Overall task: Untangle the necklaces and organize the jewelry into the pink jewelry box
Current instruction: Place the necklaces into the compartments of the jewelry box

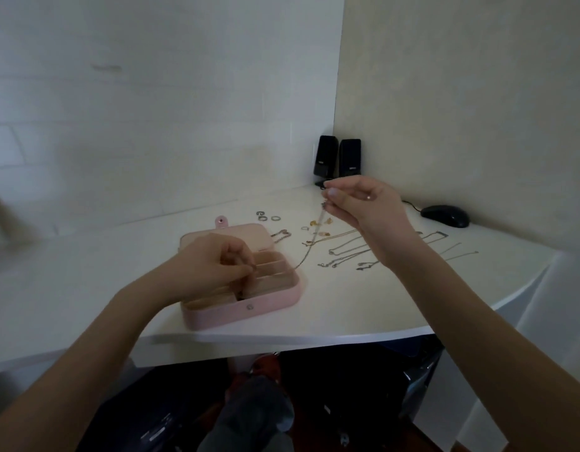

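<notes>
Feeding a thin necklace [306,252] into the open pink jewelry box [246,308], left hand [213,265] pinching its low end over a compartment, right hand [363,203] pinching the top end high; lower slowly, coil without snagging, away from remaining chains [347,252].

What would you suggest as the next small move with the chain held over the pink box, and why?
Probably lower the right hand toward the pink jewelry box, feeding the chain in. The chain hangs taut between the raised right hand and the left hand, which pinches its lower end over the compartments.
</notes>
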`<state>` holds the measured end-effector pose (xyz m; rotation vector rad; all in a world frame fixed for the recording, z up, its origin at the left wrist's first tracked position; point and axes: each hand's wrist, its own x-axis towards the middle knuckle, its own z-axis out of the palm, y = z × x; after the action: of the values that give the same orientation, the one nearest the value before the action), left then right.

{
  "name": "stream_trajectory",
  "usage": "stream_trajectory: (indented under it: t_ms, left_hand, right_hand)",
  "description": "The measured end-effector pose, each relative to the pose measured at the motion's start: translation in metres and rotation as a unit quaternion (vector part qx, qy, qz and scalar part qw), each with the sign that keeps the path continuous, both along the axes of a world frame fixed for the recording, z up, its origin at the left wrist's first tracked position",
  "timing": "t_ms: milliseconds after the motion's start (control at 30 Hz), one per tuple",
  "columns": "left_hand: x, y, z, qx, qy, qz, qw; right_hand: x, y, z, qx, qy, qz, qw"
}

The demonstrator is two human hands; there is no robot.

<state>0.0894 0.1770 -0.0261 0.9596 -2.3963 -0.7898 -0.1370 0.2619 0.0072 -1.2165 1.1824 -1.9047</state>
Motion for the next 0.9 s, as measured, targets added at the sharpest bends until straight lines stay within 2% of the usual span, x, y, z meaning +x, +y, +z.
stream_trajectory:
  t_ms: [67,167,233,300,367,433,600,767,900]
  left_hand:
    - [-0.001,0.002,-0.001,-0.048,0.037,0.014,0.998]
    - [-0.010,0.013,0.002,0.074,0.173,-0.013,0.982]
    - [-0.019,0.023,0.003,0.146,0.213,-0.041,0.965]
    - [-0.024,0.033,0.001,0.172,0.233,-0.056,0.956]
    - [-0.019,0.034,-0.005,0.153,0.246,-0.048,0.956]
    - [-0.008,0.028,-0.010,0.095,0.236,-0.013,0.967]
    - [0.008,0.017,-0.017,-0.019,0.186,0.049,0.981]
    - [0.005,0.017,-0.021,-0.049,0.108,0.037,0.992]
    - [0.001,0.014,-0.024,-0.078,0.089,0.023,0.993]
  right_hand:
    - [0.018,-0.001,0.005,-0.006,0.022,0.031,0.999]
    - [0.042,-0.005,0.010,-0.014,0.058,0.075,0.995]
    - [0.052,-0.009,0.011,-0.017,0.081,0.093,0.992]
    - [0.052,-0.013,0.007,-0.015,0.082,0.087,0.993]
    - [0.045,-0.013,-0.004,-0.001,0.067,0.068,0.995]
    - [0.034,-0.010,-0.018,0.023,0.077,0.042,0.996]
    - [0.024,-0.003,-0.048,0.098,0.199,0.026,0.975]
    - [0.026,-0.007,-0.062,0.097,0.322,0.005,0.942]
    - [0.021,-0.007,-0.062,0.096,0.341,0.007,0.935]
